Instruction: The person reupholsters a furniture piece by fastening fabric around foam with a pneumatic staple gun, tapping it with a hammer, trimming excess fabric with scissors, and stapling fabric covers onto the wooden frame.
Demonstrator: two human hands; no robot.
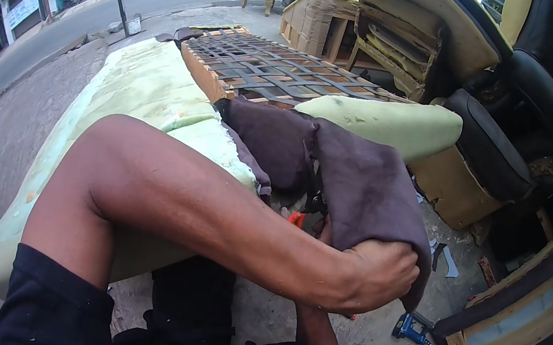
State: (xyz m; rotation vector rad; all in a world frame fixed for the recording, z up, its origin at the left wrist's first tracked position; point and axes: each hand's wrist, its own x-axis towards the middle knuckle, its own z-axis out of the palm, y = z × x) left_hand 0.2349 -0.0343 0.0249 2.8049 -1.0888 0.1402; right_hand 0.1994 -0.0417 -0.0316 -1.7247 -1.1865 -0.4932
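Observation:
My left arm reaches across the view, and my left hand (382, 274) is closed in a fist on the edge of a dark purple-brown fabric cover (370, 181). The fabric is folded over and hangs from a sofa piece padded with pale green foam (158, 91). My right hand (322, 233) is mostly hidden behind the left forearm, low beneath the fabric. A few of its fingers show around a small orange-handled tool (296, 219), whose working end I cannot make out.
A wooden frame with woven black webbing (286, 72) lies ahead, with a green foam pad (387, 122) beside it. A blue staple gun (413, 328) with a green coiled hose lies on the floor at right, near another frame (524, 309). Stacked furniture parts stand at back right.

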